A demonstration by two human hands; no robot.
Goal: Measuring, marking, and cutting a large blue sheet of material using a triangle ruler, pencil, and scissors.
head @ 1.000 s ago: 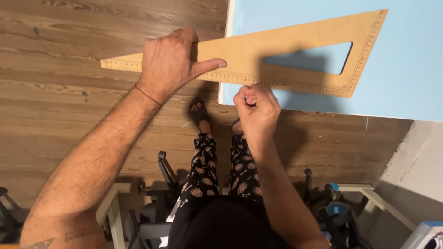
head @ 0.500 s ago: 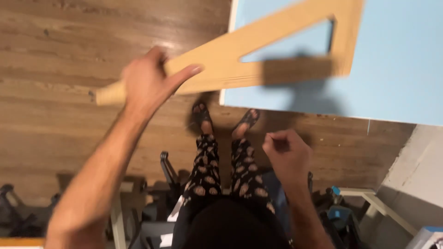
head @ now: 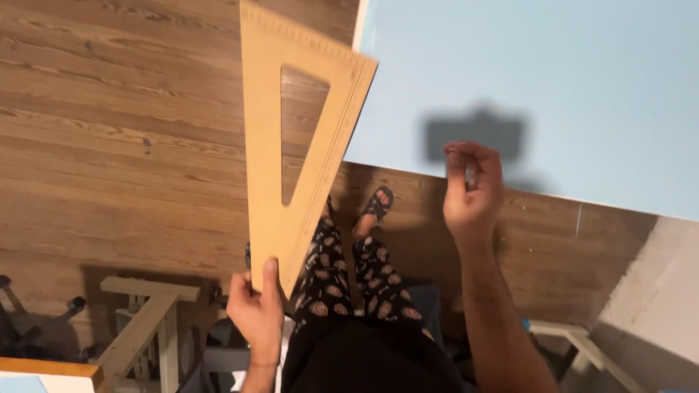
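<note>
The left hand [head: 256, 309], at lower centre-left of the frame, pinches the narrow tip of the wooden triangle ruler [head: 271, 145], which rises to the top edge. The right hand [head: 473, 193], centre-right, is loosely curled, well apart from the ruler.

Wooden triangle [head: 291, 138] top cut by frame edge; left foot hidden behind it.

Your left hand [head: 256, 309] holds a tan wooden triangle ruler [head: 280, 131]. The board [head: 553, 87] near your right hand [head: 473, 193] is pale blue. Your trousers [head: 349, 291] are black with an orange-and-white print, and the floor [head: 116, 145] is brown wood grain.
</note>
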